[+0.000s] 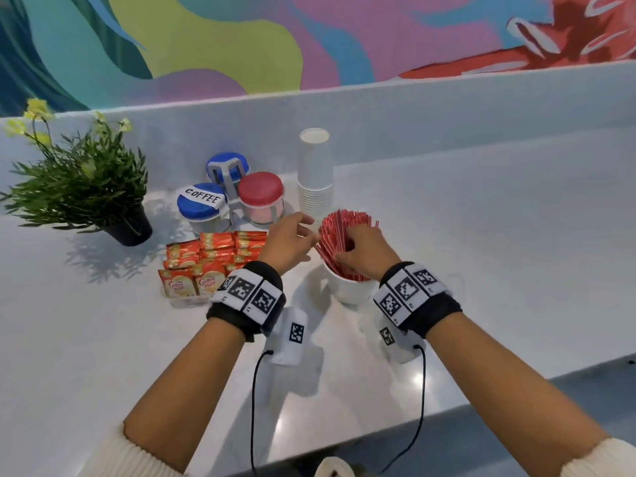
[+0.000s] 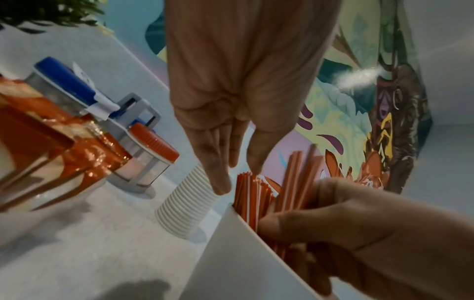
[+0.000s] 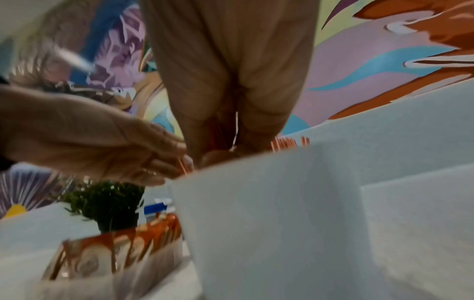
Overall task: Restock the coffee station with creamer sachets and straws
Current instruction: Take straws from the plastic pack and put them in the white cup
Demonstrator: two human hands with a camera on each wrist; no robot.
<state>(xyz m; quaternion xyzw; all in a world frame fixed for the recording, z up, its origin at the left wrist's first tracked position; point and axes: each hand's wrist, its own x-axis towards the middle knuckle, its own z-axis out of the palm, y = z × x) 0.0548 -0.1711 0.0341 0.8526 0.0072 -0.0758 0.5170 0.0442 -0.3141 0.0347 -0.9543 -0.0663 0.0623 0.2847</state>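
A thick bundle of red straws [image 1: 339, 232] stands in a white cup [image 1: 347, 290] on the counter. My right hand [image 1: 344, 254] grips the bundle from the right, fingers curled round the straws [image 2: 295, 188] just above the cup's rim [image 2: 246, 239]. With straight fingers, my left hand [image 1: 307, 234] touches the bundle's left side; the left wrist view shows this hand [image 2: 237, 177] holding nothing. Orange creamer sachets [image 1: 210, 261] fill a clear tray [image 1: 182, 301] left of the cup. In the right wrist view the right hand [image 3: 220, 151] reaches into the cup [image 3: 269, 223].
A stack of white paper cups [image 1: 315, 177] stands just behind the straws. Behind the sachets a grey rack holds jars with blue lids [image 1: 201, 201] and a red lid [image 1: 261, 187]. A potted plant [image 1: 89, 187] is at far left. The counter's front edge [image 1: 481, 404] runs near my forearms.
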